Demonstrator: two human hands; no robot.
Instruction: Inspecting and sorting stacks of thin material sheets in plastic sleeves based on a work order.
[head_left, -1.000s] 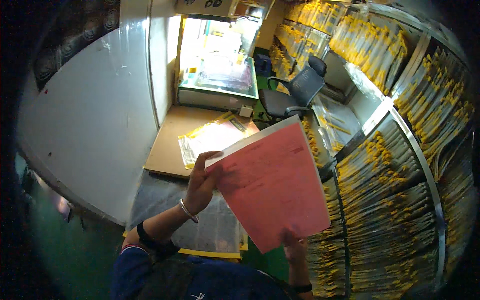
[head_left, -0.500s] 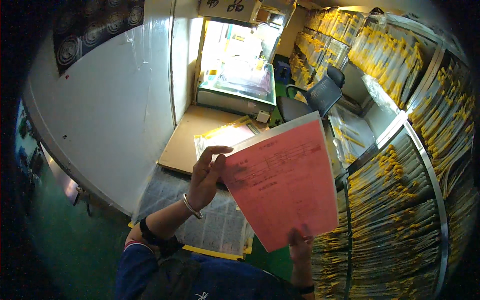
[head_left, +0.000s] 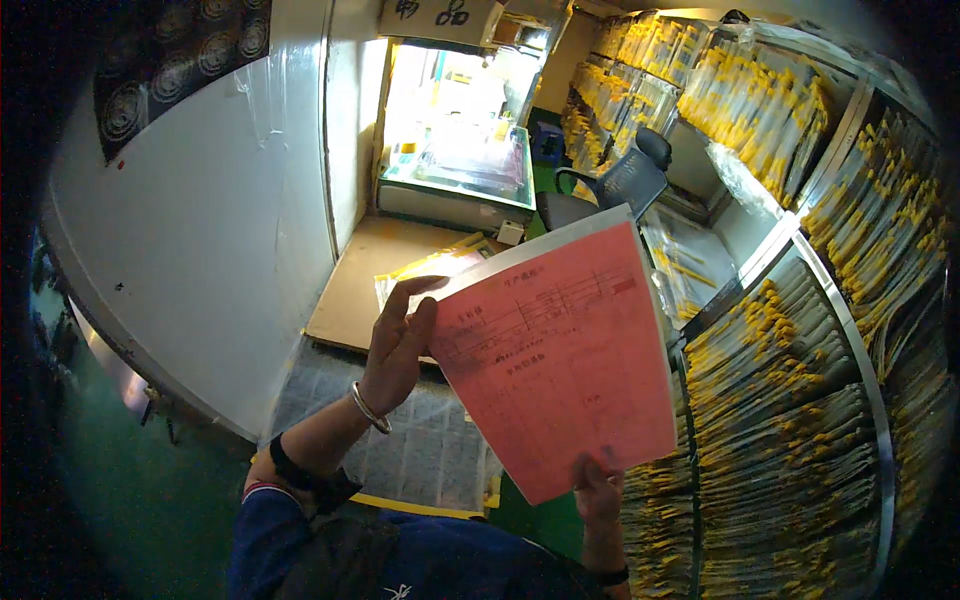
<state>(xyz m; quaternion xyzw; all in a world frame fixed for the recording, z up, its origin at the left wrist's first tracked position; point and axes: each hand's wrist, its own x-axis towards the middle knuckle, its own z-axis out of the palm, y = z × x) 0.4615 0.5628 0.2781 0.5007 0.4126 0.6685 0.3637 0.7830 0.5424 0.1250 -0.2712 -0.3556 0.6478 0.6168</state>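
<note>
- Pink sheet (head_left: 560, 365): held up in front of the person, tilted, printed side to the camera, with ruled lines and text in its upper half. A white sheet edge shows along its top and right side, behind it.
- Left hand (head_left: 398, 345): at the sheet's left edge, fingers long and loosely spread, thumb side against the paper. It steadies the sheet; whether it pinches the edge, I cannot tell. A metal bangle (head_left: 367, 408) sits on the wrist, a dark band further down the forearm.
- Right hand (head_left: 598, 492): grips the sheet's lower corner, thumb on the front face, fingers hidden behind the paper. A dark band is on this wrist.
- Racks (head_left: 800, 400): to the person's right, close beside the sheet, packed with flat clear packets with yellow parts, row over row.
- Office chair (head_left: 618, 185): dark, standing beyond the sheet's top edge in the aisle.
- Glass-topped counter (head_left: 462, 175): brightly lit, ahead, well apart from the hands.
- Cardboard (head_left: 375, 285): lying flat beyond the left hand, yellow-edged packets on it.
- Wall panel (head_left: 200, 230): white, on the left.
- Floor (head_left: 150, 500): green, with a grey mat below the left forearm.
</note>
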